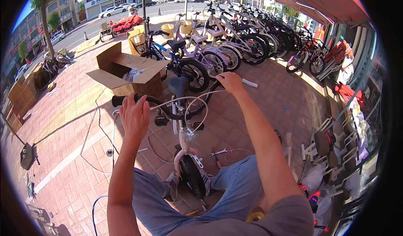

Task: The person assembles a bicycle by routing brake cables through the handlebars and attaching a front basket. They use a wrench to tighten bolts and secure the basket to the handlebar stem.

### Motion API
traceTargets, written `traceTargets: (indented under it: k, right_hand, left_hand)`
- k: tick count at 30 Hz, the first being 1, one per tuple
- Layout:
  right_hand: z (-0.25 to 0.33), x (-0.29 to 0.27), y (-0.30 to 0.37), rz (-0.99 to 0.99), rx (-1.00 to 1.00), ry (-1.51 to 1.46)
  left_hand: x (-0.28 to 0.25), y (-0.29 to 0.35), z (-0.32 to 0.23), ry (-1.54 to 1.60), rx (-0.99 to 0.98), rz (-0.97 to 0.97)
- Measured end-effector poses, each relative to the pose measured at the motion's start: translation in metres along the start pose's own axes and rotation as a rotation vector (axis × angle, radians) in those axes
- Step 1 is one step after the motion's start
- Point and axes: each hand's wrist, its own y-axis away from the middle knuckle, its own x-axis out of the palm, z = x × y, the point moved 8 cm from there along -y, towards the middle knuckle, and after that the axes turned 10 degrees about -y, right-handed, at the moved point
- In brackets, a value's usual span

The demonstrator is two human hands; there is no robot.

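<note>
A small bicycle stands upright between my knees, its black front wheel (191, 177) between my shoes and its black saddle (179, 86) beyond the handlebar (201, 108). My left hand (135, 117) is curled over the left side of the bar, just inside the black grip (119, 100). On the right, my right hand (230, 83) is closed at the bar's other end; its fingertips are partly hidden. A pale cable (205, 117) loops between the two sides in front of the stem. Just past my right hand shows a white tube-like piece (249, 83).
An opened cardboard box (147, 84) stands behind the left grip. Rows of bicycles (218, 47) fill the far side. A wrench (219, 152) and loose cables lie on the brick paving by my feet. Bike parts and plastic bags (315, 177) crowd the right edge.
</note>
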Motion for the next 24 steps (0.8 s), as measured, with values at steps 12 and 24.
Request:
traceTargets:
  k: [12, 24]
  right_hand:
    - [0.080, -0.010, 0.038, -0.086, 0.025, 0.090]
    - [0.071, -0.015, 0.036, -0.074, 0.035, 0.140]
  left_hand:
    - [0.061, -0.032, 0.106, 0.372, -0.077, 0.090]
    - [0.062, -0.031, 0.106, 0.371, -0.031, -0.007]
